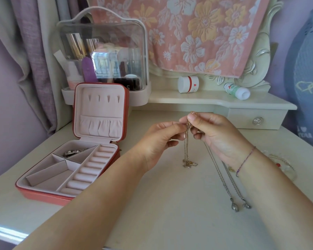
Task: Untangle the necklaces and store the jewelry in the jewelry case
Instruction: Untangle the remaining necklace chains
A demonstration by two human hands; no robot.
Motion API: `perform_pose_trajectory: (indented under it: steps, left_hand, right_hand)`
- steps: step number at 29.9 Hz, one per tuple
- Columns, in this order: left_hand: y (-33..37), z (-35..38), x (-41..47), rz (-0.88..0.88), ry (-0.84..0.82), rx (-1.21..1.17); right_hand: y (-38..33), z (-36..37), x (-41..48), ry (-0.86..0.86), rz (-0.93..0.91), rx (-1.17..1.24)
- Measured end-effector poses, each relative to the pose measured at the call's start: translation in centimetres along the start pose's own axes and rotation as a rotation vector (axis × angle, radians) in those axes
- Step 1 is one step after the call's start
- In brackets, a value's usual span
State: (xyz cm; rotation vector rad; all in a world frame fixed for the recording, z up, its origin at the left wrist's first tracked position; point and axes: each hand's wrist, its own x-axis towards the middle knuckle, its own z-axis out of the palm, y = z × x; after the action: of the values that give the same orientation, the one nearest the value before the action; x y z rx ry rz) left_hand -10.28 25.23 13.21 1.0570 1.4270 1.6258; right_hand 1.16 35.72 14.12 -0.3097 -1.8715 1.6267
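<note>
Silver necklaces (225, 185) lie lengthwise on the tabletop (161, 213), charms nearest the person. Beyond, a gold necklace (186, 141) hangs straight down, its end touching the tabletop. Left hand (157, 139) and right hand (217, 134) meet, fingers pinching its top. The jewelry case (43, 195) sits open, left.

Head view looks forward and down, close over the dressing table (170, 204).

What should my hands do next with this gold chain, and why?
Probably ease the hands apart to loosen the strands: the left hand and right hand both pinch the gold chain at its top, and its strands hang together, bunched on the table.
</note>
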Motion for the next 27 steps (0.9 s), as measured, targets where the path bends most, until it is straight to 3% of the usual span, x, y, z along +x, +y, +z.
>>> perform_pose_trajectory:
  steps: [6,12,20,27]
  left_hand:
    - [-0.34,-0.09,0.08,-0.002,-0.036,0.058]
    - [-0.23,-0.36,0.17,-0.040,-0.109,0.032]
    - [-0.60,-0.27,0.52,-0.042,-0.028,-0.024]
    - [-0.78,-0.45,0.66,0.005,-0.022,-0.004]
  right_hand:
    - [-0.11,0.28,-0.20,-0.043,-0.001,-0.032]
    - [0.01,0.06,-0.05,0.031,0.017,-0.068]
    - [0.12,0.38,0.06,0.042,0.037,-0.084]
    - [0.18,0.46,-0.03,0.004,0.157,-0.093]
